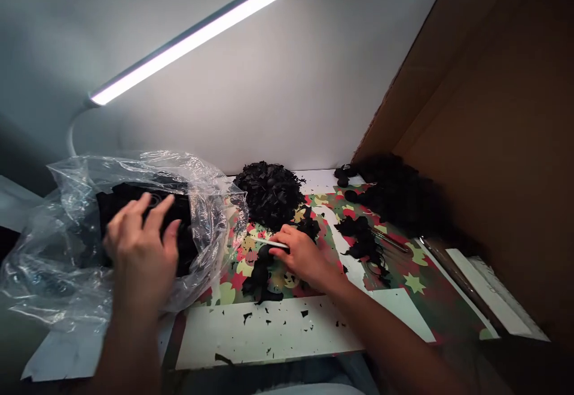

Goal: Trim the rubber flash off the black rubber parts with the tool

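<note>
My left hand (141, 239) is over a clear plastic bag (210, 204), its fingers apart above the dark pieces (182, 257) inside. Whether the fingertips touch them I cannot tell. My right hand (305, 256) is closed around a slim pale pointed tool (268, 241), which points left; its exact kind is unclear. Just below that tool lies a limp black piece (260, 278) on the patterned sheet (280, 281). Behind the right hand rises a heap of black scraps (269, 192).
A larger dark heap (403, 198) lies at the right, near a cardboard wall (502, 96). More black pieces (361, 233) and a thin metallic tool (391, 241) are in front of it. Small scraps dot the white strip (215, 335). A lit tube lamp (192, 39) hangs above.
</note>
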### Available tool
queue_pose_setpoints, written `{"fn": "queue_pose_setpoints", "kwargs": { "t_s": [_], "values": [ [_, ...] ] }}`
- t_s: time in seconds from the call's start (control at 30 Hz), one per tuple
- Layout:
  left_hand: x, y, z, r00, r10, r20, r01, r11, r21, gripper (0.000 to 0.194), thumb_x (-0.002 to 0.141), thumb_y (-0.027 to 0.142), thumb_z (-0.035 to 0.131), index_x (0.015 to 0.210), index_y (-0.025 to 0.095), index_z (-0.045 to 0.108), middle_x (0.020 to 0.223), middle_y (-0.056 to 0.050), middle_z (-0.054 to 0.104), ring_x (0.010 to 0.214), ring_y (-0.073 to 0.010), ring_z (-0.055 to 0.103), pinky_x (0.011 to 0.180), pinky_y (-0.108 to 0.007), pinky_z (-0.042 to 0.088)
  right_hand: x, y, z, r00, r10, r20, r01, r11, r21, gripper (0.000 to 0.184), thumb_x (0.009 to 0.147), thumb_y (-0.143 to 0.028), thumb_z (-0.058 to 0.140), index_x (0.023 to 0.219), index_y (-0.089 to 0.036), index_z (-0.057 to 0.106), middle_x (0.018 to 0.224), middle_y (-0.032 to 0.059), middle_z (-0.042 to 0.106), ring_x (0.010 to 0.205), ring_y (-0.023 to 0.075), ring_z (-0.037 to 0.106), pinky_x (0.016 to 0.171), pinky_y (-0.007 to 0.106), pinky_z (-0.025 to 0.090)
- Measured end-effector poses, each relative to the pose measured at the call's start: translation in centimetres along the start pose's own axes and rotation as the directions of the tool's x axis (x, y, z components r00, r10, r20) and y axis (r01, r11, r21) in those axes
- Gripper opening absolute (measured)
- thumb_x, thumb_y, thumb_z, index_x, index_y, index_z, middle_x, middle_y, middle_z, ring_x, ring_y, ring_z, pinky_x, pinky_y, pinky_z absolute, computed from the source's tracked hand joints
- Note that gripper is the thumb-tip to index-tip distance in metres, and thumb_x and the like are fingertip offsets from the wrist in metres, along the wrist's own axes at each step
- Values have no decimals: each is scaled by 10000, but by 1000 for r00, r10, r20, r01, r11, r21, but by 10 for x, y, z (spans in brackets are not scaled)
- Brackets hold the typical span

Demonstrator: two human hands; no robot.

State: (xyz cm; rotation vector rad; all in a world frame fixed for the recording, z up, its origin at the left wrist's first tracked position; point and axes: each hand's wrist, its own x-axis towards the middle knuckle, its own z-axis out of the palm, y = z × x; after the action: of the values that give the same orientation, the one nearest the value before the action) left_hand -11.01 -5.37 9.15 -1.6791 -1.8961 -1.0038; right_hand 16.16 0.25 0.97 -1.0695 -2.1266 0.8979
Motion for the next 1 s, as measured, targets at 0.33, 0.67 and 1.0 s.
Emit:
{"fn": "queue_pose_setpoints", "kwargs": {
  "t_s": [0.33, 0.67, 1.0],
  "values": [
    [-105, 70, 55, 731, 150, 666, 80, 950, -302, 302, 723, 77, 759, 985, 189, 659, 1050, -102, 697, 1030, -347, 656, 850, -468, 536, -3, 4, -8, 916, 85, -391, 37, 955, 294, 524, 1060, -497, 350, 818, -200, 707, 795, 34, 632, 672, 156, 567, 685, 296, 450],
    [-57, 66, 71, 710, 83, 700, 598, 454, -660, 368, 819, 240, 660, 1184, 190, 657, 1124, -84, 714, 1055, -240, 656, 935, -368, 500, -6, -8, -15, 954, 21, -298, 123, 883, 454, 206, 915, -413, 675, 894, -208, 688, 1018, 73, 728, 886, 209, 702, 776, 340, 553],
    [-35, 79, 79, 702, 81, 707, 672, 250, -697, 322, 819, 288, 701, 1123, 184, 687, 1095, -83, 736, 1067, -229, 658, 947, -340, 501, -7, -10, -24, 936, -32, -351, 173, 910, 377, 109, 947, -221, 505, 862, -222, 574, 1174, 66, 707, 1102, 232, 642, 943, 389, 478]
  ]
}}
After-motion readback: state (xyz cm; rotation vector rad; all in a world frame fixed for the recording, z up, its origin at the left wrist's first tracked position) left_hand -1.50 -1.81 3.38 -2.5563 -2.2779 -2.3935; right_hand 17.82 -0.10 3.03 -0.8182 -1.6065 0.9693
